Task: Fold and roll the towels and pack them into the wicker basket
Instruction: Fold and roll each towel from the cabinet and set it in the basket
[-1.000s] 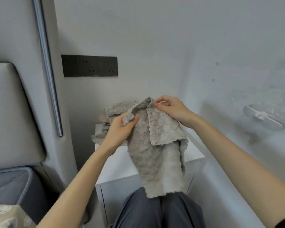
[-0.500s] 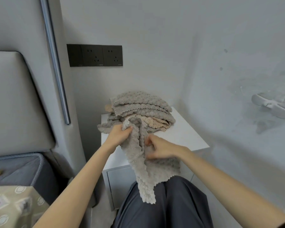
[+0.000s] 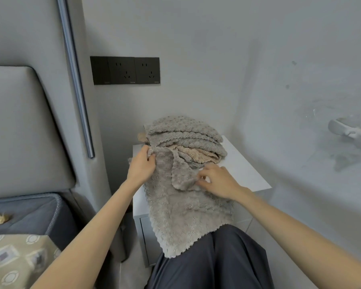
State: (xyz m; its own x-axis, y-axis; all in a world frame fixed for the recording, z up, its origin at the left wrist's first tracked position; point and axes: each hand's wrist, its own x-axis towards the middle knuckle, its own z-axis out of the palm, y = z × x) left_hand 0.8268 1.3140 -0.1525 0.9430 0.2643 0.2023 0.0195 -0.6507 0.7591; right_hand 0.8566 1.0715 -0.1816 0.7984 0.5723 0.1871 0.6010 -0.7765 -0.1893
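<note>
— What are they working on?
— A white bedside cabinet (image 3: 248,172) pushed into the corner, with pale grey walls behind it and to the right. A black socket panel (image 3: 125,70) sits on the back wall above it. To the left stands a padded headboard (image 3: 19,126) with a metal strip (image 3: 75,80) running down beside it.

— And the towels?
— A pile of towels (image 3: 186,132) fills the back of the top, grey ones with a beige towel (image 3: 194,153) sandwiched in. In front of the pile lies the grey towel (image 3: 181,215), spread out. Its lower part hangs over the front edge onto the person's knee (image 3: 217,259).

— The hands?
— The left hand (image 3: 141,166) pinches the towel's far left corner, right against the pile. The right hand (image 3: 217,180) has its fingers curled on a folded-over flap, gripping its edge.

— Anything else about?
— A grey mattress (image 3: 29,211) at the lower left, a patterned cloth (image 3: 15,259) in front of it, and a white fitting (image 3: 350,132) on the right wall. The pile and the spread towel leave only the right side of the top bare.
</note>
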